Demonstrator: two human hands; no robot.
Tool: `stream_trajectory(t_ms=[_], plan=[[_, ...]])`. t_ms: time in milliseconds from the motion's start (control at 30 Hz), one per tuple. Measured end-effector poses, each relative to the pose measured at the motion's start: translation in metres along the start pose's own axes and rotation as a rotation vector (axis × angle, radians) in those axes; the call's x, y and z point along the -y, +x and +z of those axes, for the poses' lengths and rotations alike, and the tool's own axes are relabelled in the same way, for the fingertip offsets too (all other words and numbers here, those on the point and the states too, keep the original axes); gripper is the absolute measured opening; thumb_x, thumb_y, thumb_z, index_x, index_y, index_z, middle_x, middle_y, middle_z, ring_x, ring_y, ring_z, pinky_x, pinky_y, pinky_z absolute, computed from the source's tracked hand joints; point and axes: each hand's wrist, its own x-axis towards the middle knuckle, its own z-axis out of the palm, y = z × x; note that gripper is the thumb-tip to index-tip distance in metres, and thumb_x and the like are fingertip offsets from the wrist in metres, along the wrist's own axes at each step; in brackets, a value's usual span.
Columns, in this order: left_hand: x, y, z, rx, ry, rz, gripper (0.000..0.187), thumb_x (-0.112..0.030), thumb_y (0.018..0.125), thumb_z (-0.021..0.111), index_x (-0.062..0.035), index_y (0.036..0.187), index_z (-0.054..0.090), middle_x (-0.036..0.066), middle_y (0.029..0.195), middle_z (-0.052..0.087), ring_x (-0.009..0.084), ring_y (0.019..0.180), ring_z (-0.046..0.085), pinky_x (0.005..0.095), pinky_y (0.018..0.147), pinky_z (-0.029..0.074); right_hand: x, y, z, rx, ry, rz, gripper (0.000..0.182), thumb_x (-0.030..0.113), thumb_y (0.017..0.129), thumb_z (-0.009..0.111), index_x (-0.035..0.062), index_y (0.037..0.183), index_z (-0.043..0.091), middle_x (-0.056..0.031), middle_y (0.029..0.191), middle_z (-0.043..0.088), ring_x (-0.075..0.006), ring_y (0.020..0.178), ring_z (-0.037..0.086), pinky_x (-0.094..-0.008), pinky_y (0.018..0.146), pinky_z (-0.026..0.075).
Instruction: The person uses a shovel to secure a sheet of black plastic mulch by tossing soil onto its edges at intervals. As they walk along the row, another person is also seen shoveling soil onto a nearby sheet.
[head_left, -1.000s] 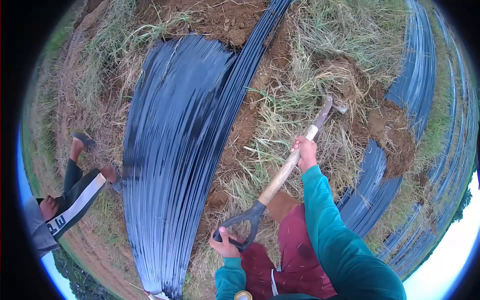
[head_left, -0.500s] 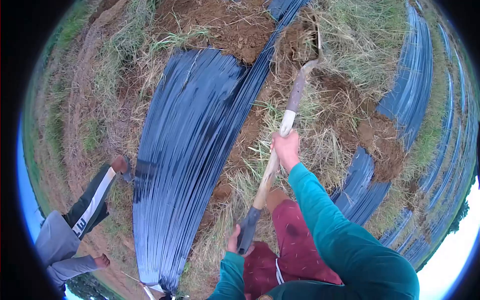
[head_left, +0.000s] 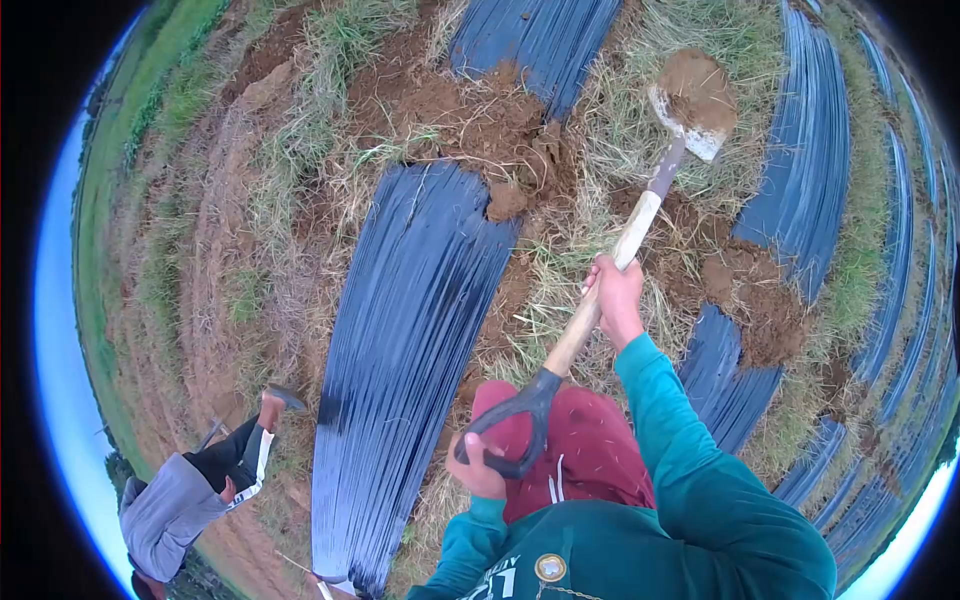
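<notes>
A shovel [head_left: 590,320] with a pale wooden shaft and a dark D-shaped handle slants across the middle of the head view. My left hand [head_left: 476,468] is closed round the grip of that handle, close to my lap. Further up, my right hand [head_left: 616,296] wraps round the wooden shaft. Brown soil [head_left: 697,88] lies on the shovel's blade [head_left: 708,143], which is over dry grass at the upper right. Left of the shovel runs a sheet of black plastic film [head_left: 410,330], its upper end bordered by loose soil [head_left: 490,130].
At the lower left a person in a grey top [head_left: 170,515] bends beside the film. Another film strip [head_left: 800,140] runs along the right, with a shorter piece [head_left: 730,385] below a soil mound [head_left: 755,310]. A further strip [head_left: 535,40] lies at the top.
The shovel blade has turned face up with soil showing on it and moved up and right. The film strip's bunched right side now lies away from the soil patch. The other person has shifted.
</notes>
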Motion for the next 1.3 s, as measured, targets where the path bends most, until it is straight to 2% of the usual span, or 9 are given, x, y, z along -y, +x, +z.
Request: stream_trajectory(t_ms=[167, 433, 567, 700, 767, 867, 967, 1167, 1300], plan=[[-0.101, -0.039, 0.025, 0.275, 0.224, 0.518, 0.028, -0.023, 0.088, 0.065, 0.0023, 0.083, 0.055, 0.007, 0.059, 0.057, 0.0136, 0.054, 0.055, 0.0271, 0.053, 0.043, 0.072, -0.015, -0.030, 0.006, 0.124, 0.045, 0.013, 0.007, 0.086, 0.058, -0.0006, 0.091, 0.048, -0.0069, 0.069, 0.052, -0.0155, 0.053, 0.052, -0.0328, 0.045, 0.048], [-0.191, -0.053, 0.023, 0.489, 0.252, 0.317, 0.030, -0.024, 0.080, 0.077, 0.0021, 0.081, 0.061, 0.002, 0.062, 0.054, 0.0097, 0.058, 0.048, 0.0278, 0.056, 0.039, 0.086, -0.076, -0.088, -0.163, 0.218, 0.134, 0.012, 0.012, 0.087, 0.056, 0.0019, 0.084, 0.050, -0.0079, 0.069, 0.050, -0.0193, 0.055, 0.051, -0.0356, 0.049, 0.047], [-0.227, -0.021, 0.091, 0.689, 0.403, 0.368, 0.025, -0.019, 0.079, 0.078, 0.0005, 0.080, 0.062, 0.006, 0.061, 0.057, 0.0112, 0.055, 0.051, 0.0286, 0.055, 0.041, 0.107, -0.044, -0.110, -0.262, 0.277, 0.230, 0.007, 0.007, 0.082, 0.051, 0.0024, 0.081, 0.047, -0.0097, 0.068, 0.048, -0.0222, 0.056, 0.050, -0.0363, 0.051, 0.047], [-0.243, 0.034, 0.163, 0.635, 0.434, 0.387, 0.023, -0.017, 0.080, 0.075, 0.0022, 0.080, 0.062, 0.003, 0.064, 0.058, 0.0085, 0.059, 0.047, 0.0280, 0.055, 0.039, 0.105, 0.029, -0.092, -0.411, 0.252, 0.248, 0.010, 0.008, 0.085, 0.054, -0.0007, 0.086, 0.048, -0.0124, 0.068, 0.050, -0.0248, 0.056, 0.052, -0.0414, 0.050, 0.049], [-0.251, 0.059, 0.175, 0.662, 0.511, 0.180, 0.022, -0.016, 0.077, 0.076, 0.0020, 0.081, 0.064, 0.006, 0.065, 0.060, 0.0116, 0.058, 0.053, 0.0292, 0.056, 0.042, 0.108, 0.045, -0.079, -0.383, 0.200, 0.351, 0.008, 0.009, 0.083, 0.053, 0.0020, 0.081, 0.048, -0.0103, 0.067, 0.049, -0.0235, 0.055, 0.050, -0.0409, 0.050, 0.048], [-0.277, 0.090, 0.211, 0.727, 0.595, 0.462, 0.023, -0.016, 0.075, 0.077, 0.0018, 0.081, 0.065, 0.009, 0.065, 0.062, 0.0173, 0.057, 0.059, 0.0301, 0.057, 0.045, 0.163, 0.090, -0.032, -0.280, 0.282, 0.484, 0.006, 0.008, 0.081, 0.051, 0.0055, 0.079, 0.046, -0.0064, 0.065, 0.047, -0.0199, 0.054, 0.046, -0.0367, 0.050, 0.047], [-0.329, 0.109, 0.280, 0.787, 0.558, 0.486, 0.024, -0.017, 0.073, 0.078, 0.0012, 0.076, 0.062, 0.010, 0.062, 0.058, 0.0240, 0.054, 0.059, 0.0318, 0.055, 0.044, 0.223, 0.129, -0.006, -0.191, 0.336, 0.461, 0.012, 0.010, 0.081, 0.052, 0.0094, 0.072, 0.044, -0.0018, 0.061, 0.044, -0.0163, 0.052, 0.044, -0.0326, 0.051, 0.045], [-0.300, 0.059, 0.347, 0.829, 0.454, 0.479, 0.033, -0.020, 0.073, 0.081, -0.0044, 0.067, 0.053, 0.009, 0.057, 0.044, 0.0254, 0.048, 0.046, 0.0377, 0.048, 0.035, 0.281, 0.183, -0.073, -0.173, 0.343, 0.378, 0.015, 0.011, 0.082, 0.055, 0.0103, 0.073, 0.043, -0.0028, 0.061, 0.044, -0.0183, 0.053, 0.046, -0.0331, 0.051, 0.045], [-0.248, 0.009, 0.377, 0.745, 0.458, 0.538, 0.031, -0.023, 0.075, 0.079, -0.0029, 0.070, 0.056, 0.010, 0.061, 0.051, 0.0285, 0.053, 0.053, 0.0376, 0.051, 0.041, 0.301, 0.208, -0.138, -0.209, 0.277, 0.371, 0.016, 0.010, 0.082, 0.054, 0.0109, 0.071, 0.042, -0.0027, 0.060, 0.044, -0.0181, 0.052, 0.045, -0.0332, 0.051, 0.045]])
